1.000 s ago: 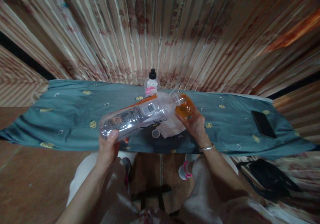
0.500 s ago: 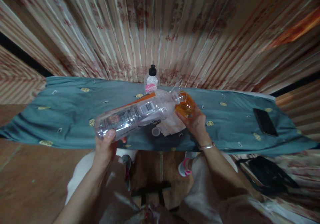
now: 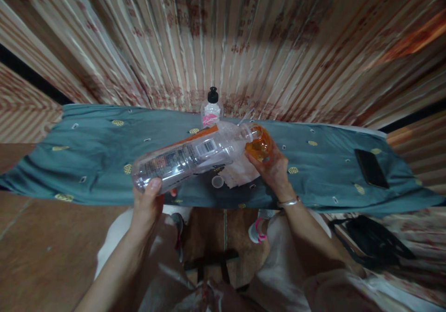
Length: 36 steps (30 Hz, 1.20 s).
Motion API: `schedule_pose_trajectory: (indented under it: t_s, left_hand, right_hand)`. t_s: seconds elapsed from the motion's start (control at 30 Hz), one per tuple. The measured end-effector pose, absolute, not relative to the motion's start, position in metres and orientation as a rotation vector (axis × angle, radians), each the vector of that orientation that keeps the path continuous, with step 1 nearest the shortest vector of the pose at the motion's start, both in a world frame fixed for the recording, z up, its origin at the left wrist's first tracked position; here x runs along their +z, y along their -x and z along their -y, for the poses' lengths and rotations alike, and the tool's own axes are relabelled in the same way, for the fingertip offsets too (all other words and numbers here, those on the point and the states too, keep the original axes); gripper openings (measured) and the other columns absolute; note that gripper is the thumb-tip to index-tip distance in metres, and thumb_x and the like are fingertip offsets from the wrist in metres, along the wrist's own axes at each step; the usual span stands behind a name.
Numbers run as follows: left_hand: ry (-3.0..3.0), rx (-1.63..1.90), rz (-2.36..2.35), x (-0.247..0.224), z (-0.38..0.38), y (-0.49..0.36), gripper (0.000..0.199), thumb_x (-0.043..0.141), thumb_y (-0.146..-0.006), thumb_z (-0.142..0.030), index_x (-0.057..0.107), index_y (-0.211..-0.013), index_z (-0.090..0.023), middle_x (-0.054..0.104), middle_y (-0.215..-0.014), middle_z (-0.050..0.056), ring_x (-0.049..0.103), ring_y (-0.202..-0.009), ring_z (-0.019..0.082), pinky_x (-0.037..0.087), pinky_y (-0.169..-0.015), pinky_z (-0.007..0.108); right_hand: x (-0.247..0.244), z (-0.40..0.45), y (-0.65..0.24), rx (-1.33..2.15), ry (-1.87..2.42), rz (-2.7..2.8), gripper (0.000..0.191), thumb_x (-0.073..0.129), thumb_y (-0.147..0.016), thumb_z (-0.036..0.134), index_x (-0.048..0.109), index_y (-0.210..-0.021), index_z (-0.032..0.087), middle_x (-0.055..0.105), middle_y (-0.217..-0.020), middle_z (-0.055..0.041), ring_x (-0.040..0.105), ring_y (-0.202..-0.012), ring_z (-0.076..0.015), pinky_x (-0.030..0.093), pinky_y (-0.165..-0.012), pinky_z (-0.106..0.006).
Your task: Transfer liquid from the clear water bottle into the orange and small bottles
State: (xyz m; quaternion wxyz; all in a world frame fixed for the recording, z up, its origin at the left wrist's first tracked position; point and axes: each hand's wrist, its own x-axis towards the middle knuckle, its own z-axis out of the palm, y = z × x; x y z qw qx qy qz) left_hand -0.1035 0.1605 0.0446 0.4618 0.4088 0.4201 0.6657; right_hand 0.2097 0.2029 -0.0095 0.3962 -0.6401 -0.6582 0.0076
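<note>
My left hand [image 3: 150,203] is closed around the base of a large clear plastic bottle [image 3: 184,159] with an orange-edged label and a barcode. The bottle lies tilted, its neck pointing to the right. In my right hand [image 3: 273,168] is a small glass [image 3: 259,141] with orange liquid, its mouth turned left toward the bottle's neck. The bottle's mouth overlaps the rim of the glass; whether liquid is passing between them I cannot make out. Below the bottle, a small white cap [image 3: 218,181] and a crumpled pale tissue [image 3: 240,172] lie on the cloth.
A squeeze bottle [image 3: 211,110] with a black top and pink label stands behind the large bottle. A teal patterned cloth [image 3: 97,149] covers the narrow table. At the right lies a black phone [image 3: 371,168]; a black bag [image 3: 379,242] is below it. A striped curtain [image 3: 195,47] hangs behind.
The large bottle's neck has shifted slightly right, further over the rim of the glass. Both hands keep their hold, and the view has tipped a little.
</note>
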Motion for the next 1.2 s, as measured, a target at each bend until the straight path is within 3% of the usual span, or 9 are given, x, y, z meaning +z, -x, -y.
schedule_pose_trajectory:
  t_s: [0.37,0.63,1.2]
  left_hand:
    - [-0.998,1.641,-1.063,0.0466,-0.1606,0.1006,0.062,0.089,-0.065,-0.05,0.068,-0.116,-0.022,0.072,-0.078,0.004,0.061,-0.059,0.018,0.043,-0.04,0.022]
    - [-1.003,1.654,-1.005,0.0483,-0.1626,0.0986,0.068,0.092,-0.064,-0.051,0.066,-0.12,-0.023,0.074,-0.09,0.006,0.061,-0.058,0.015,0.042,-0.038,0.021]
    - [-1.019,1.658,-1.0,0.0436,-0.1624,0.1003,0.056,0.089,-0.068,-0.049,0.069,-0.112,-0.022,0.073,-0.087,0.006,0.063,-0.059,0.016,0.044,-0.039,0.021]
  right_hand:
    - [-0.0102,-0.2035,-0.2099,-0.002,1.602,1.658,0.073,0.072,-0.089,0.06,0.057,-0.145,0.015,0.071,-0.137,-0.0237,0.072,-0.122,-0.0386,0.062,-0.104,-0.058]
    - [-0.0101,-0.2038,-0.2096,-0.026,1.603,1.658,0.074,0.071,-0.09,0.062,0.056,-0.145,0.015,0.073,-0.133,-0.0228,0.074,-0.117,-0.0372,0.063,-0.102,-0.055]
    - [-0.016,-0.2055,-0.2129,-0.023,1.625,1.649,0.078,0.072,-0.088,0.064,0.056,-0.144,0.013,0.072,-0.133,-0.0259,0.074,-0.118,-0.0396,0.062,-0.102,-0.057]
